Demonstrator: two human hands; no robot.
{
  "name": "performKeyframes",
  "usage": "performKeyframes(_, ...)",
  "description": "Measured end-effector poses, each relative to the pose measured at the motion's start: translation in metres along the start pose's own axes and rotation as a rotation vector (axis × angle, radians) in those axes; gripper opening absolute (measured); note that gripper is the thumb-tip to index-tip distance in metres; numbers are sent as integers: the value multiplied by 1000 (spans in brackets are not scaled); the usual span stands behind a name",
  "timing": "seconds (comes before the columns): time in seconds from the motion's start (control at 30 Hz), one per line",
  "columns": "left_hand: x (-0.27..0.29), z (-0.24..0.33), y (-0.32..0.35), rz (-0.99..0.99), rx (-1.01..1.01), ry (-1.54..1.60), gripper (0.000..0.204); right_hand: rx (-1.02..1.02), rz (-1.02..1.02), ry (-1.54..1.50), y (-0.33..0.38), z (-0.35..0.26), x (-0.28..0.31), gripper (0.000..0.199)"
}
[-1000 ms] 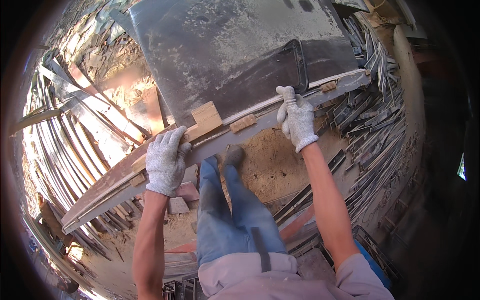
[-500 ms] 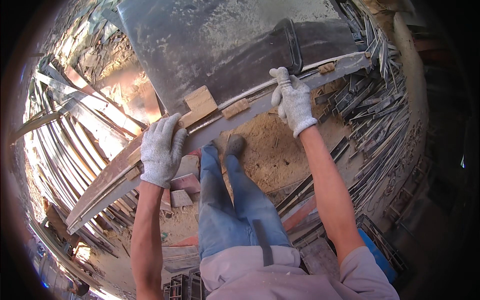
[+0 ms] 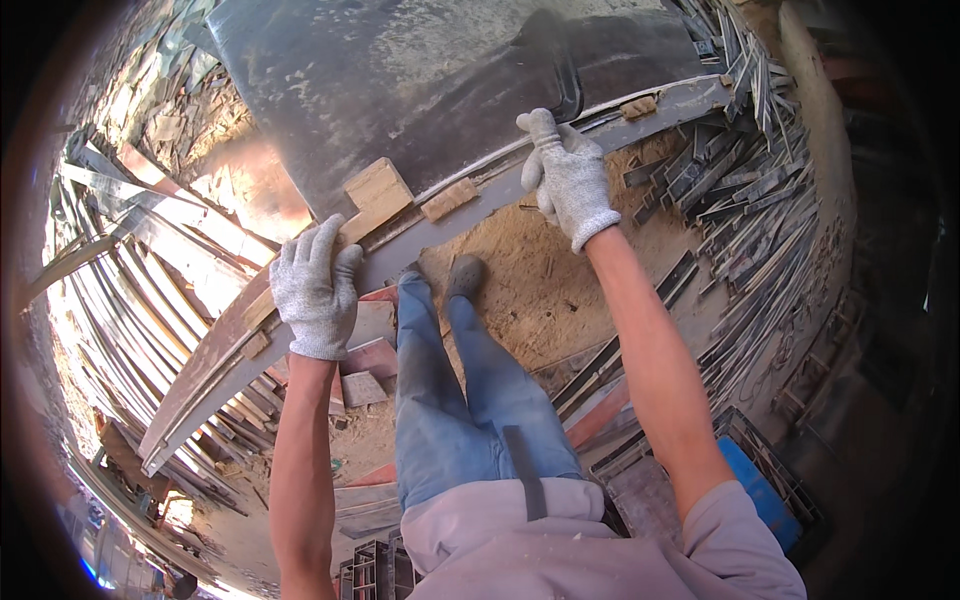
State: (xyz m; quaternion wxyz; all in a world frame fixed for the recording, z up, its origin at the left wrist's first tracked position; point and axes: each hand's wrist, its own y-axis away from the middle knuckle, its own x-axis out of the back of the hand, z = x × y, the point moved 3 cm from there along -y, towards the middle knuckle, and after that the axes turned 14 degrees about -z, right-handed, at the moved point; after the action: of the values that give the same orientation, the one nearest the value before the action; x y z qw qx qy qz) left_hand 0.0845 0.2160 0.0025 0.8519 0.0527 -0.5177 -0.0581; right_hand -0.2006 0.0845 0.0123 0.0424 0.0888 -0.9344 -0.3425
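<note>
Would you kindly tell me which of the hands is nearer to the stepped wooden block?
Left: the left hand is beside the stepped block, at its lower left; the right hand is farther off, to its right.

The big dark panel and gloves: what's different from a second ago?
In the picture, the dark panel, left hand and right hand slid up and a bit left. The shoes slid up too, so maybe the view tilted; I can't tell whether the panel itself moved.

No grip was visibly taken or let go: the left hand stays beside the wooden block, the right near the black curved piece.
</note>
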Motion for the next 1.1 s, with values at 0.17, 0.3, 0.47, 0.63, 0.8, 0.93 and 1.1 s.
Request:
performKeyframes(0.17, -2, 0, 1, 12, -4, -47, 40, 22, -9, -6, -3, 2, 0, 47)
performKeyframes(0.3, 0, 1, -1, -6, -14, -25, 39, 12, 6, -22, -2, 2, 0, 45)
performKeyframes(0.47, -3, -3, 0, -15, -7, -26, 40, -3, -5, 4, -4, 5, 1, 51)
performKeyframes(0.63, -4, -1, 0, 5, -10, -61, 37, -42, -6, -4, 0, 0, -1, 45)
performKeyframes(0.8, -6, 1, -1, 11, -11, -96, 34, 311, -93, 6, 11, 23, -9, 31)
performKeyframes(0.93, -10, -5, 2, 36, -18, -104, 34, 304, -340, 80, 74, 47, -57, 24)
performKeyframes(1.1, -12, -6, 2, 40, -13, -116, 36, 263, -454, 261, 106, 107, -123, 25)
